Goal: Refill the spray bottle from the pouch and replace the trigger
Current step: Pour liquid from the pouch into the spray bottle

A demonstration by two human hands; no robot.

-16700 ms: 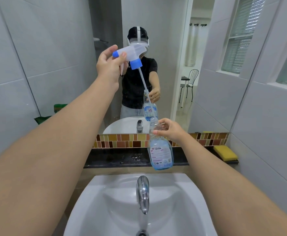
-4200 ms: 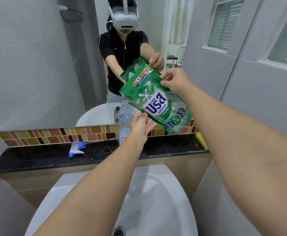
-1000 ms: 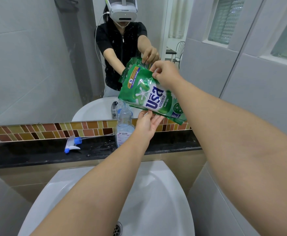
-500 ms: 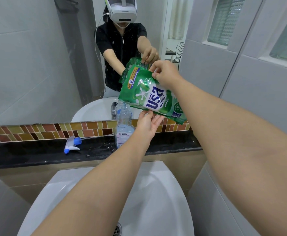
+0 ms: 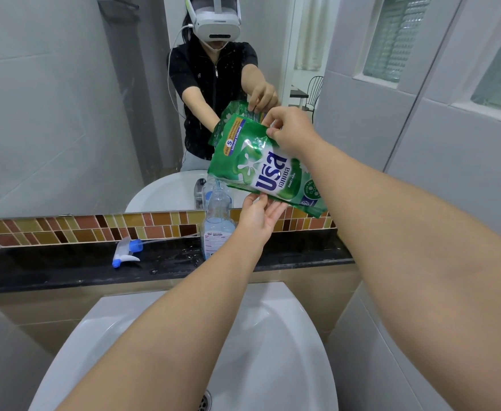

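A green refill pouch [image 5: 258, 164] is tilted with its lower left corner over the open neck of the clear spray bottle [image 5: 217, 223]. A thin blue stream runs from that corner into the neck. The bottle stands upright on the black ledge [image 5: 65, 266] and holds some pale blue liquid. My right hand [image 5: 291, 130] pinches the pouch's top edge. My left hand [image 5: 258, 216] supports the pouch from underneath with its fingers spread. The white and blue trigger [image 5: 126, 252] lies on its side on the ledge to the left, its dip tube pointing toward the bottle.
A white sink basin [image 5: 288, 351] lies below my arms, its drain at the bottom edge. A mirror [image 5: 65, 99] above a strip of brown mosaic tiles [image 5: 80, 228] reflects the person and the pouch. Grey tiled walls close in on the left and right.
Over the last second the pouch and both hands have barely moved. Before that, the pouch was lowered and tipped further toward the bottle neck.
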